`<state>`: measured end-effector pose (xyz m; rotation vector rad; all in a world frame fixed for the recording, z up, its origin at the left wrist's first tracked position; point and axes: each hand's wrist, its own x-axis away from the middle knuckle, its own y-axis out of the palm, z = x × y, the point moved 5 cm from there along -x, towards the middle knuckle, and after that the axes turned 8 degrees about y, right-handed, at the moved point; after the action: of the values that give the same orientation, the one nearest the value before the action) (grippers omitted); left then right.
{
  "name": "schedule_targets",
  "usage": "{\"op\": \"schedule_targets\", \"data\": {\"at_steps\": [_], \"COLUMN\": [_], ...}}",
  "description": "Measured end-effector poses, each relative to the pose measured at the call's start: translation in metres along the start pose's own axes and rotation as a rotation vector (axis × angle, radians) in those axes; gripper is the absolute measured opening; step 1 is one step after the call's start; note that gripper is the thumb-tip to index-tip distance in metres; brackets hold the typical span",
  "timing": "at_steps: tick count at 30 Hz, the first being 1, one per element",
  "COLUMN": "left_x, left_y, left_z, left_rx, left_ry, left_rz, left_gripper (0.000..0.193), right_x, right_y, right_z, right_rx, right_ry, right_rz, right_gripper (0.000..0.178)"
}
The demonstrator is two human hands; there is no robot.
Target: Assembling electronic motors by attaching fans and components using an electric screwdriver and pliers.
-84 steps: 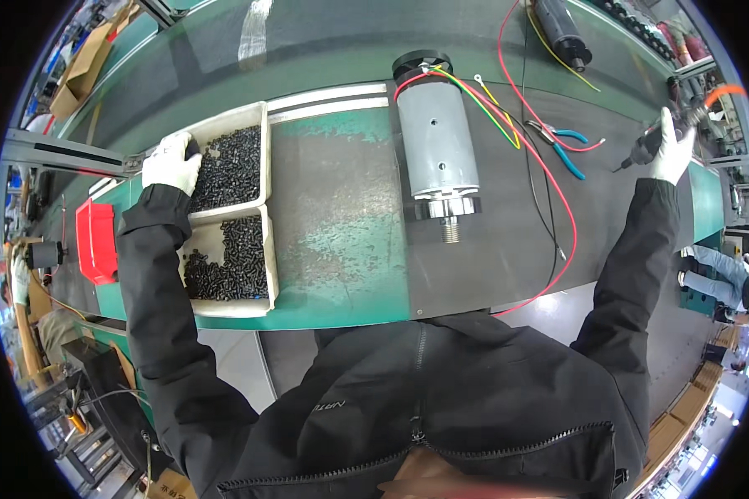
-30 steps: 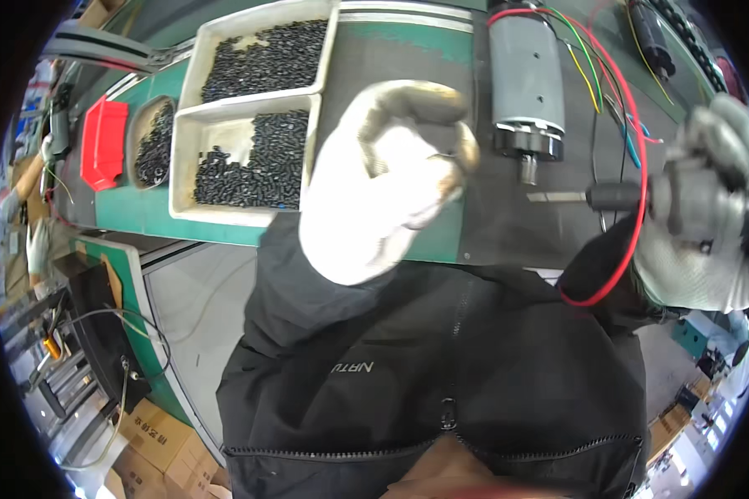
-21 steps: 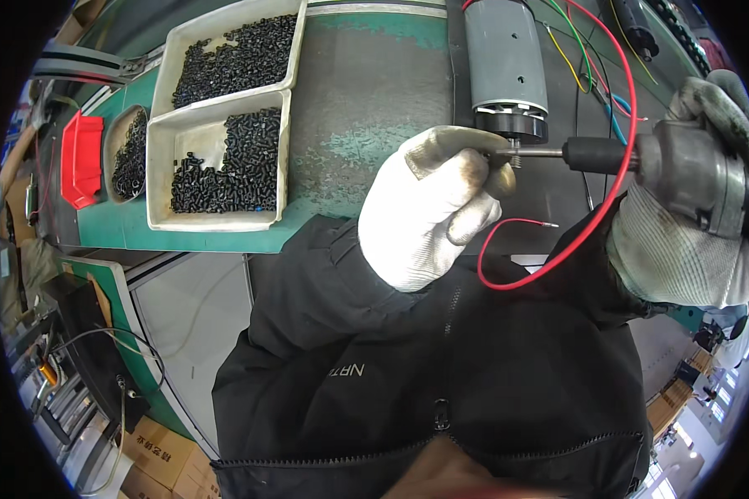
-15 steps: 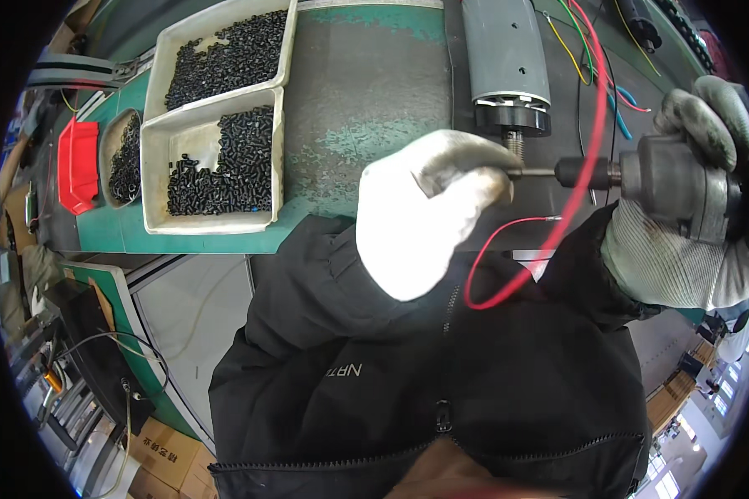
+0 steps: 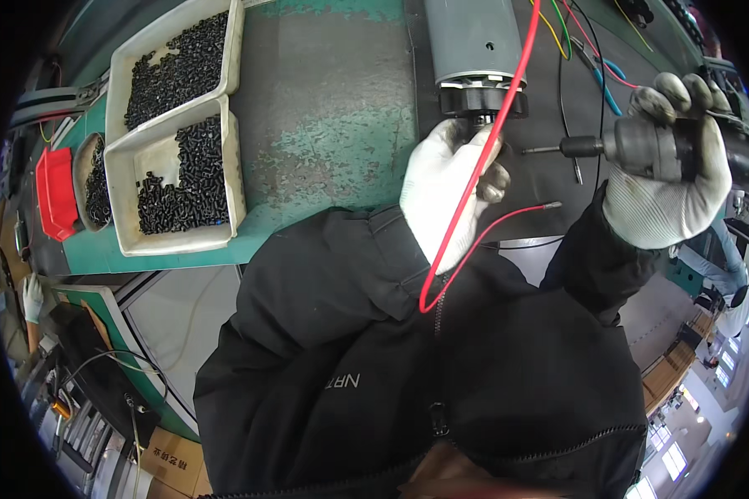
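Observation:
My left hand, in a white glove with darkened fingertips, is closed around the shaft end below the black collar of a grey cylindrical motor. Its fingers hide most of the shaft. In my gloved right hand is a dark power screwdriver, held sideways. The screwdriver's thin bit points left toward the left hand and touches nothing. A red cable passes in front of the motor and left hand, then loops back to a bare tip.
Two cream bins of small black parts stand on the left of the bench, beside a round bowl and a red tray. Blue-handled pliers and thin wires lie right of the motor. Another person's gloved hand shows at far left.
The left hand has moved from the screwdriver's bit up to the motor's shaft end. The bit is now free of the fingers. The whole view has shifted a little.

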<state>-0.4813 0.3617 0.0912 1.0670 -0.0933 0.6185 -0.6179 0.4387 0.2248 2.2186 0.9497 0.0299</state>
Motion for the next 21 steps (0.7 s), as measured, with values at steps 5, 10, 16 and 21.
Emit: {"op": "schedule_targets", "data": {"at_steps": [5,10,16,21], "left_x": [0.007,0.003,0.000,-0.002], "left_y": [0.004,-0.001,-0.007,-0.007], "left_z": [-0.019,-0.019,-0.020,-0.016], "left_rx": [0.577,0.525,0.482,0.294], "left_ry": [-0.338,-0.296,-0.266,-0.116], "left_rz": [-0.037,-0.052,-0.083,-0.097], "left_gripper": [0.037,0.043,0.039,0.026], "right_x": [-0.006,-0.006,-0.006,0.008], "right_y": [-0.010,-0.010,-0.005,0.005], "right_z": [0.001,0.011,0.019,0.032], "right_rx": [-0.050,-0.065,-0.007,0.067], "right_ry": [0.021,0.135,0.033,0.144], "right_rz": [-0.027,-0.108,-0.132,-0.167], "right_gripper": [0.026,0.026,0.026,0.030]}}
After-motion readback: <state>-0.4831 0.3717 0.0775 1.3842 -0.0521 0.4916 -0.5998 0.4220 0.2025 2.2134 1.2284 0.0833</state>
